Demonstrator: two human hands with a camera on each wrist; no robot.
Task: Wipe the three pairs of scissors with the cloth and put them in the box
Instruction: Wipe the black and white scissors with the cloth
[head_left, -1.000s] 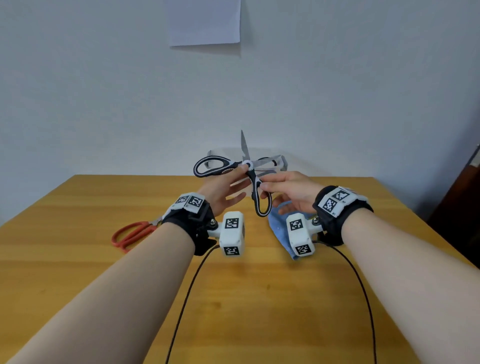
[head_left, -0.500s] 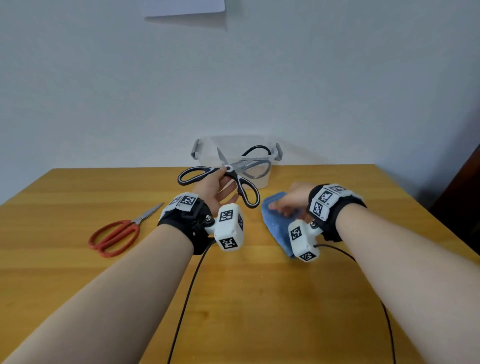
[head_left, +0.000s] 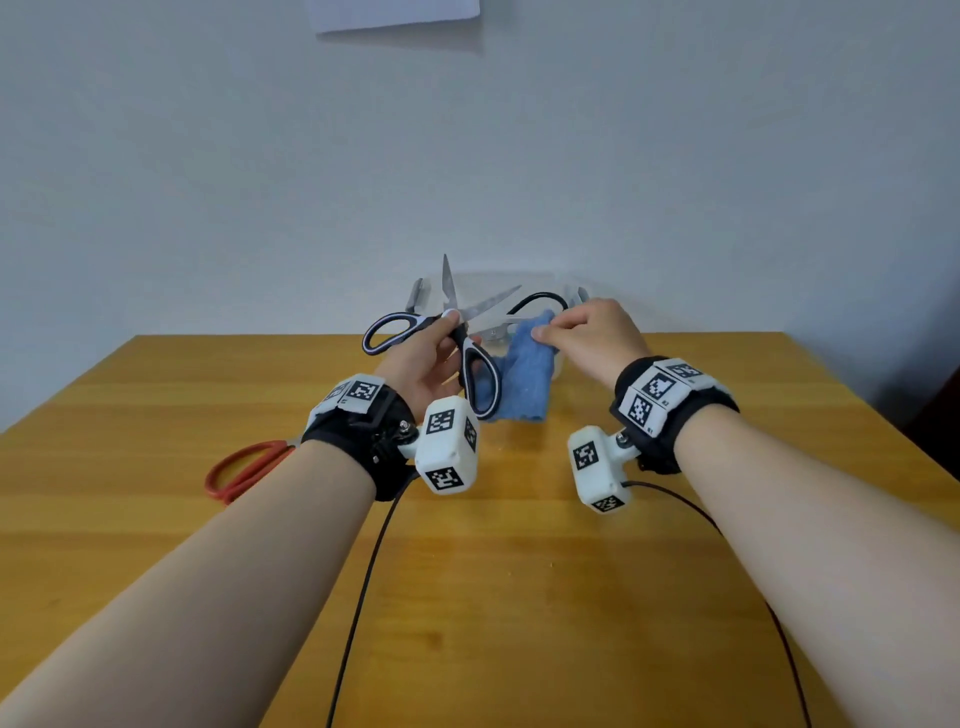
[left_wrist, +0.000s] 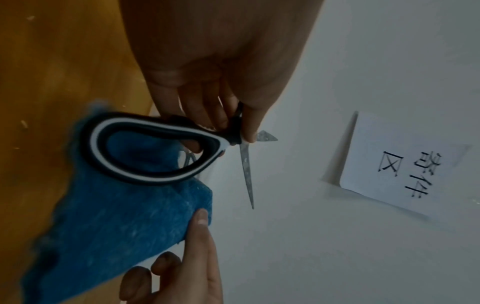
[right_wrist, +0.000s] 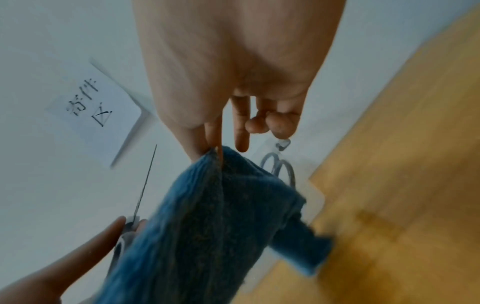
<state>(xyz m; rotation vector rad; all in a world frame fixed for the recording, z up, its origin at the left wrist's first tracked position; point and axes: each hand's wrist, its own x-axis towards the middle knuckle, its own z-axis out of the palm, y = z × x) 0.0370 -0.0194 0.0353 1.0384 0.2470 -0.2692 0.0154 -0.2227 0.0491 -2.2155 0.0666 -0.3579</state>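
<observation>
Both hands full — left hand (head_left: 426, 358) gripping scissors (head_left: 467, 353), right hand (head_left: 587, 338) pinching cloth (head_left: 524, 374).

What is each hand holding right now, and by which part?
The left hand grips the black-and-white scissors near the pivot, blades open. The right hand pinches the blue cloth by its top edge.

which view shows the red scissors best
The head view, the only one showing the red scissors: they lie on the table, partly hidden behind the left wrist band. Neither wrist view shows them; those show the black-handled scissors and blue cloth.
</observation>
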